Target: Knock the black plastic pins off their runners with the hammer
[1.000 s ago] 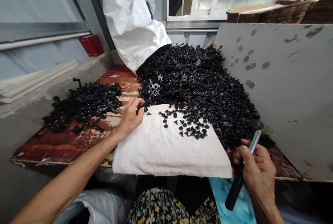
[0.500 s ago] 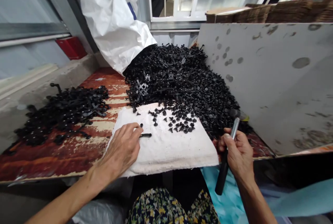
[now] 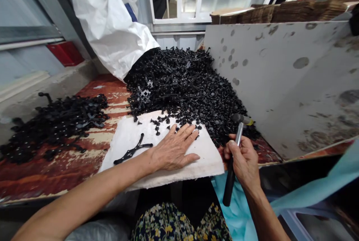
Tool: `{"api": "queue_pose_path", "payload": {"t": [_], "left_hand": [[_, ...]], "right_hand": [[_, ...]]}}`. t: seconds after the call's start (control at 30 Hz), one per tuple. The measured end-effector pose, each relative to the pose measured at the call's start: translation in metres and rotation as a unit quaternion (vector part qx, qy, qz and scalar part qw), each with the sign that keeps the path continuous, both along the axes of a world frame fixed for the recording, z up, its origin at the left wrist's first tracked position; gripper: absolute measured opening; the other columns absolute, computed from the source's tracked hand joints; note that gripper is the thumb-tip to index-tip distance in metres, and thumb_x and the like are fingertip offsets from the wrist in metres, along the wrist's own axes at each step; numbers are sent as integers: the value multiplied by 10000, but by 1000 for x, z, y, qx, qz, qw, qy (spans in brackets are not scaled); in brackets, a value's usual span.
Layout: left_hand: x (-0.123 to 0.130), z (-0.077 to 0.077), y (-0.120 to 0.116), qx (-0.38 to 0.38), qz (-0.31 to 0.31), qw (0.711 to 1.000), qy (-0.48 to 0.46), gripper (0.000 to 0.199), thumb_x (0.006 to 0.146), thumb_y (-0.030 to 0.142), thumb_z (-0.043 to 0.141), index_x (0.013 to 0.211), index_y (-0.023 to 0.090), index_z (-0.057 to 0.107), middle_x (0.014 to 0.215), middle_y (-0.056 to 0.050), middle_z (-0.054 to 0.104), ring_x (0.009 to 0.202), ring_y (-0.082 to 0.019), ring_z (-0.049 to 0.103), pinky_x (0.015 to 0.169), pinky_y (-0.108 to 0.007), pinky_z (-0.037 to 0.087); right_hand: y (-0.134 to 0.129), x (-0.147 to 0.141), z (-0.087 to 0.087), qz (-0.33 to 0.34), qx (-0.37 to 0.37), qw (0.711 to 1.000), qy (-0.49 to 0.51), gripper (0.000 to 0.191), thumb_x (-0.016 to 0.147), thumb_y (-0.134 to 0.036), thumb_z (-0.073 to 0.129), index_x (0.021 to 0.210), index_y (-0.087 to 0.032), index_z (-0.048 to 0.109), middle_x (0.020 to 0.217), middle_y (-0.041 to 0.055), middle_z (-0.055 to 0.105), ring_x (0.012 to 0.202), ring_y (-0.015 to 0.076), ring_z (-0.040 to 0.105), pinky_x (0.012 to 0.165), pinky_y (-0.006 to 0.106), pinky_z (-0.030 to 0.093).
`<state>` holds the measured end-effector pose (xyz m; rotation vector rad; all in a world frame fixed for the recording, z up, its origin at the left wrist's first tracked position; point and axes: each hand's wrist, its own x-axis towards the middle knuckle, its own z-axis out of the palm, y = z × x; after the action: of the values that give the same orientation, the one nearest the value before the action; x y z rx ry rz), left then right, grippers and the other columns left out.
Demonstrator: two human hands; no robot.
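Note:
My left hand (image 3: 175, 149) lies over the white cloth (image 3: 202, 158) with its fingers spread, the fingertips over small black rivet-like pieces (image 3: 157, 129). Left of that wrist, a black branched part (image 3: 133, 151) rests on the cloth. My right hand (image 3: 245, 158), past the cloth's right edge, is wrapped round a hammer (image 3: 230, 181) with a black grip, a metal shaft and a dark head with some yellow. Behind the cloth rises a large heap of black parts (image 3: 182, 80).
Another pile of black parts (image 3: 61, 121) sits on the worn red tabletop (image 3: 92, 158) at the left. A white sack (image 3: 103, 20) hangs over the heap's back left. A spotted grey board (image 3: 280, 84) stands along the right, with stacked brown material (image 3: 280, 12) behind it.
My left hand has moved right from the branched part to the small pieces, its fingers now spread. The branched part shows more fully. My right hand still holds the hammer.

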<state>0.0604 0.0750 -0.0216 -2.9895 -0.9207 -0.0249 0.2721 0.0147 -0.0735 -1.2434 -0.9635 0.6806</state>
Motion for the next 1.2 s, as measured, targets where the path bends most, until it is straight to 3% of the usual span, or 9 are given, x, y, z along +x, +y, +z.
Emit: {"api": "queue_pose_path", "payload": {"t": [0.3, 0.4, 0.47, 0.57, 0.73, 0.83, 0.93, 1.07, 1.2], "left_hand": [[-91, -21, -47, 73, 43, 996, -34, 583, 976, 347, 379, 1522, 216, 225, 1565, -124, 329, 1444, -270, 285, 1158, -545, 202], [-109, -18, -53, 88, 73, 992, -58, 496, 971, 305, 395, 1457, 215, 346, 1489, -120, 446, 1416, -270, 328, 1162, -538, 182], [-108, -11, -49, 98, 84, 988, -81, 411, 970, 283, 398, 1369, 196, 443, 1428, -131, 502, 1389, -278, 361, 1148, -537, 210], [-80, 5, -29, 94, 65, 988, -101, 344, 978, 274, 371, 1273, 175, 516, 1389, -146, 519, 1329, -284, 425, 1099, -522, 305], [15, 27, 30, 15, -6, 995, -98, 417, 982, 362, 360, 1316, 150, 492, 1413, -173, 463, 1287, -272, 448, 1038, -454, 409], [72, 31, 62, 12, -15, 998, -67, 574, 931, 486, 452, 1416, 183, 401, 1468, -199, 383, 1321, -354, 390, 1010, -570, 395], [112, 25, 84, 16, -1, 1000, -26, 738, 840, 606, 535, 1446, 219, 369, 1481, -202, 353, 1307, -442, 357, 935, -679, 380], [134, 13, 103, 43, -8, 999, -29, 574, 887, 536, 476, 1361, 214, 468, 1469, -175, 375, 1293, -415, 353, 909, -652, 407], [132, 12, 114, 69, -24, 996, -47, 316, 908, 299, 433, 1169, 198, 579, 1338, -121, 497, 1169, -284, 464, 883, -476, 467]], "right_hand": [[1, 1, -2, -1, -6, 1000, 31, 283, 825, -431, 627, 990, -224, 528, 507, -91, 512, 429, 114, 497, 403, 227, 429], [0, 1, -2, -4, -8, 1000, 25, 282, 827, -430, 625, 990, -218, 536, 502, -86, 515, 432, 118, 505, 394, 224, 424], [0, 1, -1, -5, -6, 1000, 21, 282, 823, -427, 629, 987, -216, 539, 499, -88, 513, 432, 115, 501, 404, 223, 431], [1, 1, 0, -7, -8, 1000, 24, 287, 811, -424, 640, 981, -216, 539, 500, -90, 512, 439, 111, 500, 420, 220, 436], [2, 0, 1, 2, -7, 999, 37, 297, 815, -450, 626, 980, -223, 528, 492, -96, 503, 420, 114, 495, 407, 225, 426], [2, -1, 1, 6, -1, 1000, 29, 295, 828, -462, 608, 976, -224, 517, 483, -95, 503, 396, 118, 494, 388, 228, 420], [2, -1, 0, 13, 3, 1000, 26, 302, 849, -471, 581, 999, -217, 512, 479, -94, 498, 390, 124, 498, 373, 229, 416], [2, 0, -2, 22, 3, 999, 29, 307, 875, -474, 556, 1025, -209, 513, 490, -88, 500, 410, 129, 511, 386, 230, 428], [1, 1, -4, 29, -6, 999, 42, 329, 866, -490, 566, 1027, -208, 510, 491, -88, 500, 401, 123, 489, 371, 223, 413]]}}
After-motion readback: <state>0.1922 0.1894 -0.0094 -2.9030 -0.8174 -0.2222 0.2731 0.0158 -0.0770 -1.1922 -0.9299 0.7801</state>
